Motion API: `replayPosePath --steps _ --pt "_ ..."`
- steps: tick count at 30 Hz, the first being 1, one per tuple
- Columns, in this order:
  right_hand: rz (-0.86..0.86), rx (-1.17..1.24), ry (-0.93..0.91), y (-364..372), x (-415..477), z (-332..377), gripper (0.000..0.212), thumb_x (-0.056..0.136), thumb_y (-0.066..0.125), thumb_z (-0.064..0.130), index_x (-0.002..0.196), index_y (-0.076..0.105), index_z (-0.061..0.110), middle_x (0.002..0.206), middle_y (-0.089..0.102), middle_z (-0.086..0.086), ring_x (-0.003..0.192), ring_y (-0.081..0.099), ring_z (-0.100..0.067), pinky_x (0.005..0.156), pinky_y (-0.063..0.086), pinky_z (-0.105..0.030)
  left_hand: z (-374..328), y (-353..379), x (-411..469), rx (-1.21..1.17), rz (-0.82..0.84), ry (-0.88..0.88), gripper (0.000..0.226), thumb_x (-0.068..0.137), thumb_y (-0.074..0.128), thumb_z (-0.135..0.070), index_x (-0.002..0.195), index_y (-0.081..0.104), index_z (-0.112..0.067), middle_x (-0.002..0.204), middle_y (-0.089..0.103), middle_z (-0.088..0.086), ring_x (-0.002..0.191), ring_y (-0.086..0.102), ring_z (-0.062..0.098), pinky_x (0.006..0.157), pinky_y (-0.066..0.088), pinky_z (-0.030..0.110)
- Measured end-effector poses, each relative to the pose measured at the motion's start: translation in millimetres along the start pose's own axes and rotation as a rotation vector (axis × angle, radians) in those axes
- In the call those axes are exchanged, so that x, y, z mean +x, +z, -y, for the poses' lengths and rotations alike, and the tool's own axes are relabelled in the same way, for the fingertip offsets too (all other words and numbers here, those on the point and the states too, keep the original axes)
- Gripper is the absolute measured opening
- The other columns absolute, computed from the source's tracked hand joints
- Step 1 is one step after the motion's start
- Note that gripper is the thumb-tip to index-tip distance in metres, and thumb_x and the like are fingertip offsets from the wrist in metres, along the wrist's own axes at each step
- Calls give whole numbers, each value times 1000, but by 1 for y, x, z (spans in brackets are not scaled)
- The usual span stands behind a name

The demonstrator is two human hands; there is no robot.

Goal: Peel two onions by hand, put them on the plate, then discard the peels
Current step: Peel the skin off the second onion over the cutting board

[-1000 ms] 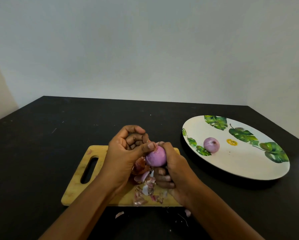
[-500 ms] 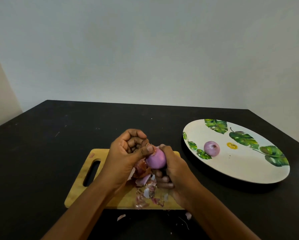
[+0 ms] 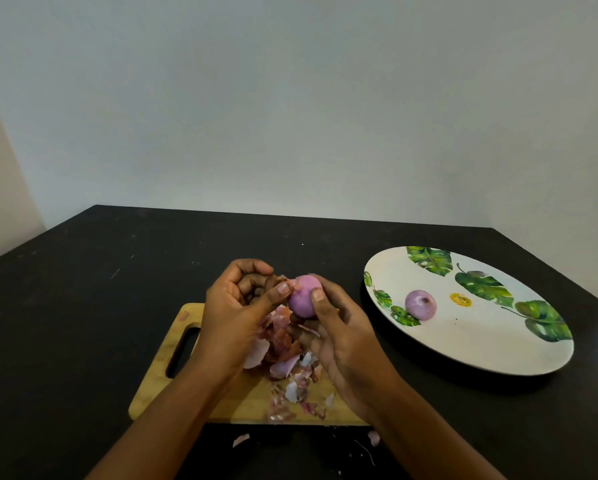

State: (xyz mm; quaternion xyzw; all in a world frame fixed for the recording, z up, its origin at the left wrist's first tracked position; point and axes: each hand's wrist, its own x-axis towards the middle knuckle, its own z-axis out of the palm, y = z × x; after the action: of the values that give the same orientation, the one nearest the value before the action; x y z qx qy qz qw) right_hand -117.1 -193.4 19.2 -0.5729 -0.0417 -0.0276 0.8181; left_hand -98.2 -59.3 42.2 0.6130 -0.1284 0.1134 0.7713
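- The right hand (image 3: 342, 341) has a narrow grip wrapped round a pink-purple onion (image 3: 302, 296): the thumb presses on the onion's 3 o'clock side and the curled fingers cup it from below.
- The left hand (image 3: 235, 306) has a tight grip. Its fingers are curled into the palm, and thumb and forefinger pinch a small flake of skin (image 3: 292, 284) that stands off the onion at about 10 o'clock.
- The onion sits between the two hands, lifted clear of the cutting board (image 3: 159, 386) and above its far edge. Most of its visible surface is smooth and bare.
- At 6 o'clock of the onion a heap of peels (image 3: 287, 358), reddish and pale, lies on the board between the wrists and trails toward the board's near edge.
- The board's handle slot is at its 9 o'clock end, just beside the left forearm.
- A plate (image 3: 481, 348), white with green leaf prints, lies on the dark worktop (image 3: 83, 306) at 3 o'clock of the hands, apart from the board.
- A second onion (image 3: 420, 304), peeled, rests on the plate toward its 9 o'clock rim.
- Two loose scraps lie on the worktop at 6 o'clock of the board, one (image 3: 240, 439) between the forearms and one (image 3: 373, 438) beside the right forearm.
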Motion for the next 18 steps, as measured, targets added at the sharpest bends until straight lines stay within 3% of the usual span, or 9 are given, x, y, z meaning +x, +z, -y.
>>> replayPosePath --steps 3,8,11,13,15,18 --pt "-3 -150 -84 -3 0 -2 37 83 64 33 118 63 20 114 69 -3 109 65 -22 89 55 -36 1 -3 3 25 -72 0 22 73 68 -3 91 59 -12 73 66 -1 73 66 12 66 54 20" --pt "-48 -182 -109 -11 4 3 37 77 71 31 113 64 26 112 68 1 110 65 -22 92 55 -40 -1 -8 8 51 -92 -34 23 78 66 -8 97 63 -20 81 66 3 74 65 6 62 52 18" --pt "-14 92 16 -8 4 10 35 77 64 21 112 63 16 111 69 -10 103 69 -25 81 58 -31 0 -9 8 63 -89 -59 30 78 66 -7 104 63 -22 85 71 3 82 68 10 71 55 25" --pt "2 233 98 -5 3 12 30 85 58 17 113 61 8 110 68 -18 95 71 -26 76 59 -30 2 -10 7 155 -102 0 24 80 66 -4 98 66 -20 85 72 -3 80 68 8 68 55 20" --pt "-2 274 159 -4 2 12 27 90 55 18 112 60 3 104 68 -22 85 72 -25 71 59 -31 2 -8 5 278 -96 79 19 81 65 -4 87 69 -21 82 71 -11 77 67 4 65 52 13" --pt "23 253 213 -4 1 13 43 79 58 30 110 59 1 94 70 -21 76 70 -24 67 59 -32 0 -5 2 341 -66 110 18 80 66 -8 83 69 -26 80 70 -20 78 64 -4 66 48 7"
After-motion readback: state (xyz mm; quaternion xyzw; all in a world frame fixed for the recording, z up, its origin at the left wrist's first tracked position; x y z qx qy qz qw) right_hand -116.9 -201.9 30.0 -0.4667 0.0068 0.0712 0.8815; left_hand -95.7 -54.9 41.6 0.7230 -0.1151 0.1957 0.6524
